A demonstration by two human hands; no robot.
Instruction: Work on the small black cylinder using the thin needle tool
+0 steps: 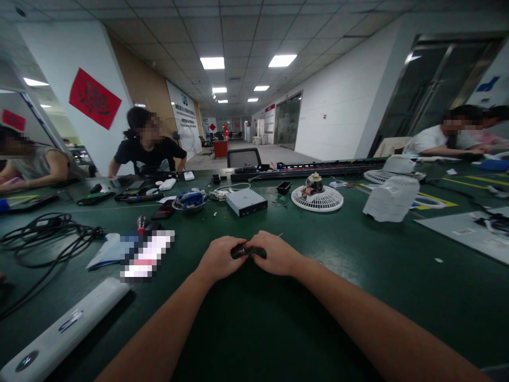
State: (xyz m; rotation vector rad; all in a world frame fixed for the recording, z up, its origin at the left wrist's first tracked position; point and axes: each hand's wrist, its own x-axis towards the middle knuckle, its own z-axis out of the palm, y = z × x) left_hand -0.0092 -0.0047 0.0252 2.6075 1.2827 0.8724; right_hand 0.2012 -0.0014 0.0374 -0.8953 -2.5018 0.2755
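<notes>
Small dark, glossy, hard-looking piece (239, 250), material uncertain, is sitting between the hands above the broad green table (358, 252), well in from the far edge and roughly midway between the sides. Fingers are hiding most of its outline.

Bare left hand (218, 258): grip is curling nearly closed, thumb beneath and fingers over, holding the piece. Bare right hand (276, 253): grip is bending inward, fingertips meeting the left's by the piece; a gap is showing behind them, and whether they are pinching it I cannot tell.

Handling, as judged: the piece is looking light, stiff rather than soft, and perhaps slippery where it is shining. Any thin edges or small joints may be fragile. Opposite outer ends are seeming the best hold, thumb below and forefinger above, pressing lightly and keeping off the middle.

Nearby: silvery box-shaped metal drive (246, 203) is lying beyond the hands, toward the far edge. Round white plastic grille (299, 202), a motor on top, is resting to its right. Long white plastic device (67, 329) is lying toward the near left corner.
</notes>
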